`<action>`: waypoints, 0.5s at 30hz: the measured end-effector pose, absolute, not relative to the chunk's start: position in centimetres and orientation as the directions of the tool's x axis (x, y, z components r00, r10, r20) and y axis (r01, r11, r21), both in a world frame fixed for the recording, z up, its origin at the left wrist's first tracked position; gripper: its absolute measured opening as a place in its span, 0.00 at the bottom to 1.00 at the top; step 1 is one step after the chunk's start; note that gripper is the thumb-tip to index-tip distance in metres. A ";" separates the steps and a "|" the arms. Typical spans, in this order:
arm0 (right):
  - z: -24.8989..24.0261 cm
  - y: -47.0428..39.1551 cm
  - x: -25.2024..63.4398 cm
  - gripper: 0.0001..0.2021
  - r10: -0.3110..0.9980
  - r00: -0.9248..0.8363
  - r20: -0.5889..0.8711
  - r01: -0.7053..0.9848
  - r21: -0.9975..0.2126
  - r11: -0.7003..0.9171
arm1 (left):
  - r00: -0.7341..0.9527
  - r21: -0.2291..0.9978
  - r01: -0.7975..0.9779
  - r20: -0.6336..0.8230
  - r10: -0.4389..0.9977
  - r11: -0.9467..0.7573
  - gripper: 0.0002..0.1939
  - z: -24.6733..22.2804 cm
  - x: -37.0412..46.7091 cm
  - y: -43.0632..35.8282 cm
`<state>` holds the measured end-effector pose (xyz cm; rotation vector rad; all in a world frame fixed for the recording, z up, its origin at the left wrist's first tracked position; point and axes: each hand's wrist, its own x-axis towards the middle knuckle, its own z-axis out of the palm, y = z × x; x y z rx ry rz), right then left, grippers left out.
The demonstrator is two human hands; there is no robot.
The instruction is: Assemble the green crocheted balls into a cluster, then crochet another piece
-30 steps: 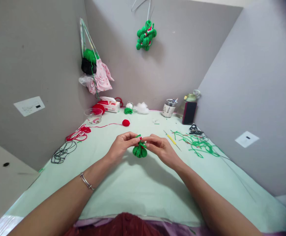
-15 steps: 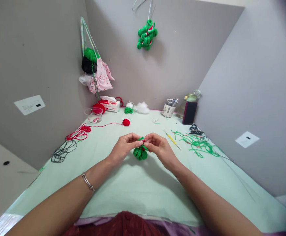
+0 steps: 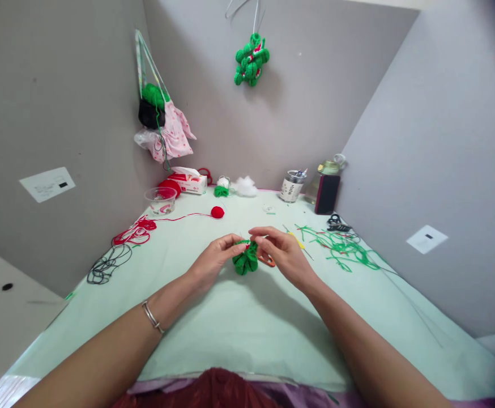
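Note:
My left hand point(image 3: 213, 259) pinches a small green crochet piece point(image 3: 244, 264) by its upper side, where some red and white shows. The piece is rounded and ribbed, with dark lines between its lobes. My right hand point(image 3: 287, 255) is curled close at the piece's right side, thumb and forefinger at its top edge. Below the right fingers an orange loop-shaped handle point(image 3: 267, 260) sticks out; the fingers hide the rest of this tool. A yellow-handled crochet hook point(image 3: 302, 242) lies on the cloth just beyond the right hand, partly covered by it.
Green yarn scraps point(image 3: 343, 249) lie to the right, near black scissors point(image 3: 336, 222). Red yarn point(image 3: 135, 231) and black cord point(image 3: 109, 263) lie left. A red ball point(image 3: 217, 212), tissue box point(image 3: 190, 183), pen cup point(image 3: 290, 188) and phone point(image 3: 327, 194) stand farther back. Green crochet pieces point(image 3: 251, 61) hang above.
My right hand has shifted slightly right and turned, its fingers less tightly pinched on the crochet piece. The orange handle now shows under it. The piece has turned a little in my left hand.

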<state>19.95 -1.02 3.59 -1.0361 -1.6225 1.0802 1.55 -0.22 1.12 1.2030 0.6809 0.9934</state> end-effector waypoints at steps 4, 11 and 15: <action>4.3 -0.9 20.7 0.13 0.937 -0.306 0.168 0.175 -0.958 0.229 | 0.515 0.980 -0.189 0.039 0.857 0.069 0.12 1.0 1.6 -0.3; 4.6 -0.8 21.3 0.11 0.884 -0.466 -0.045 0.179 -0.983 0.044 | 0.551 0.986 -0.094 -0.064 0.832 0.138 0.15 0.5 1.5 -0.3; 4.0 -0.7 20.6 0.10 0.936 -0.351 0.012 0.127 -0.990 0.060 | 0.538 0.990 -0.071 -0.064 0.841 0.120 0.14 0.4 1.4 0.0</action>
